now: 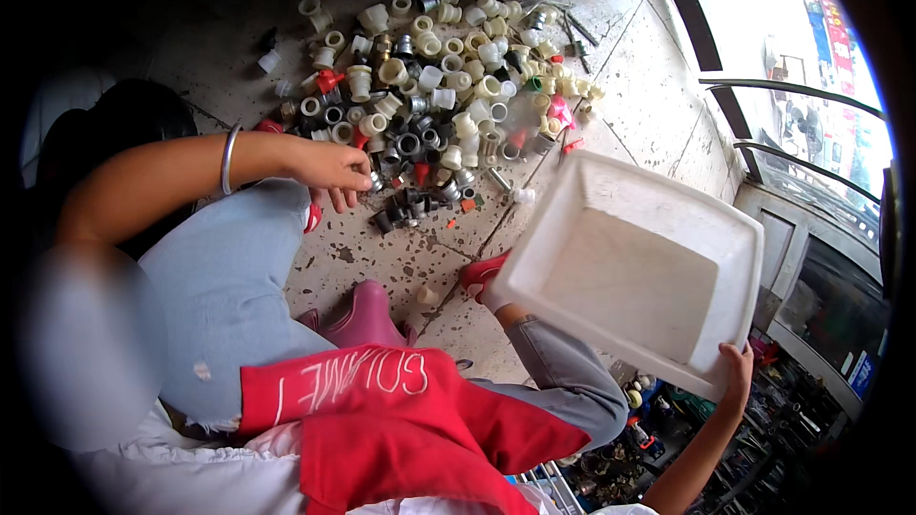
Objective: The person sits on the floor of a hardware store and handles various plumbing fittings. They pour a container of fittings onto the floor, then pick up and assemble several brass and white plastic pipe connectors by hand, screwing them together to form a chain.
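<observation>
Tray [658,204], right of frame: right hand [736,372] clasps its rim, apparently keeping fittings [459,82], upper centre, accessible; left hand [331,166] loosely curled, hold unclear.

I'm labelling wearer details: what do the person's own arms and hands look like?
The left hand and right hand are gloveless, and both forearms show without sleeves. A thin silver-coloured bangle circles the left one; no band shows on the right.

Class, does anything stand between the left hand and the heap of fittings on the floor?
Nothing visible does. The left hand is at the near edge of the heap of fittings, and the white tray, held by the right hand, is off to the right.
</observation>
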A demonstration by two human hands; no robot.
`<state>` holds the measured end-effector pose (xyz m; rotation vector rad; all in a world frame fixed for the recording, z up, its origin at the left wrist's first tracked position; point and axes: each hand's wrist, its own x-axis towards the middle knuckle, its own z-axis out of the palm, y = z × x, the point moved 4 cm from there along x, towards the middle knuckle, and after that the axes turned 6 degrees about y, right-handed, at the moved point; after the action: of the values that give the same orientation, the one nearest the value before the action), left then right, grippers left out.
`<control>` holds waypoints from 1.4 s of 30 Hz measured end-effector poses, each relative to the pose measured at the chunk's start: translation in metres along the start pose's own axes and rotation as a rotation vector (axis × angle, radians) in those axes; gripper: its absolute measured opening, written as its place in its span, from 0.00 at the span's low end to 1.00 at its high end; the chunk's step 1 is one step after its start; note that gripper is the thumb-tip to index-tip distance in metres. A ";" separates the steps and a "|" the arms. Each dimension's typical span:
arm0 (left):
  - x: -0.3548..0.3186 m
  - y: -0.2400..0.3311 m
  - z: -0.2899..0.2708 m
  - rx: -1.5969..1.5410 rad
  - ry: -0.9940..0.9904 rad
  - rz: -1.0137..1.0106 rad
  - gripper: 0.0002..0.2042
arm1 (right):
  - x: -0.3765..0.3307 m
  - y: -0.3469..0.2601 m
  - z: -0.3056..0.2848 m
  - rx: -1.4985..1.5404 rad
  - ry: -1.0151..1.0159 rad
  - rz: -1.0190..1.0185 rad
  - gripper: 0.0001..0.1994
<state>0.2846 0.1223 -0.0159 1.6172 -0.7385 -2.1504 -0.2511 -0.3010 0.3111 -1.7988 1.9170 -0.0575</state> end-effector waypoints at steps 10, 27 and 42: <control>-0.153 0.137 0.106 1.133 0.530 0.618 0.16 | 0.062 -0.045 0.121 -0.815 0.903 -0.495 0.04; -0.113 0.097 0.145 1.310 0.452 0.522 0.13 | 0.110 0.081 0.174 -0.989 0.792 -0.689 0.03; -0.110 0.083 0.155 1.379 0.419 0.532 0.10 | 0.089 0.112 0.154 -0.887 0.856 -0.516 0.15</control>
<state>0.1649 0.1481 0.1523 1.8841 -2.4009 -0.7311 -0.2945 -0.3247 0.1069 -3.2532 2.0939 -0.2068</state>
